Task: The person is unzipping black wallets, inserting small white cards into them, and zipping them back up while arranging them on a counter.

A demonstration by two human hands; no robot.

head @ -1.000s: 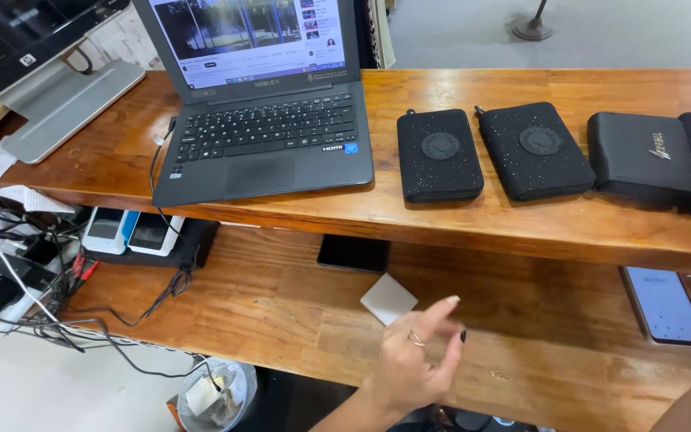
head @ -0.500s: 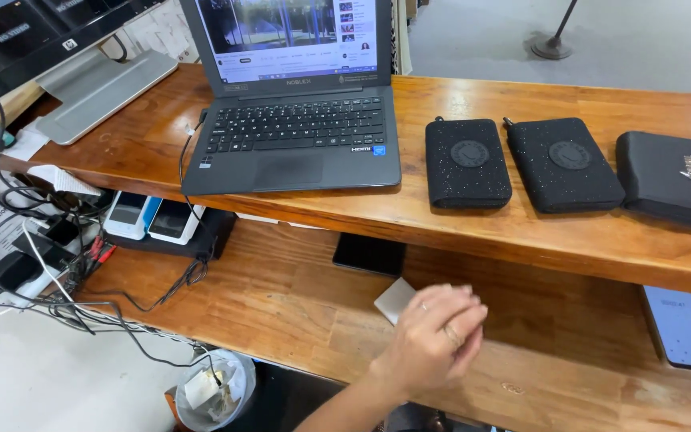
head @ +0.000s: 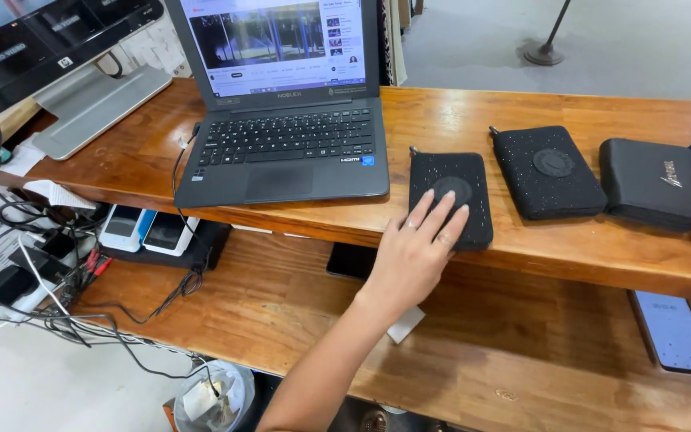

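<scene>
The wooden counter [head: 521, 112] is showing a varnished, glossy orange-brown finish with visible grain, and the lower wooden shelf [head: 521, 360] is looking duller and more worn. The speckled black case [head: 461, 180] under the left hand [head: 413, 256] is looking like matt, lightly textured fabric, as is its twin case [head: 549, 172], while the plain black case [head: 653, 184] is appearing smoother, like matt leatherette. The laptop [head: 289, 152] is wearing matt dark-grey plastic under a glossy lit screen, and the phone [head: 673, 332] is showing smooth, shiny glass.
</scene>
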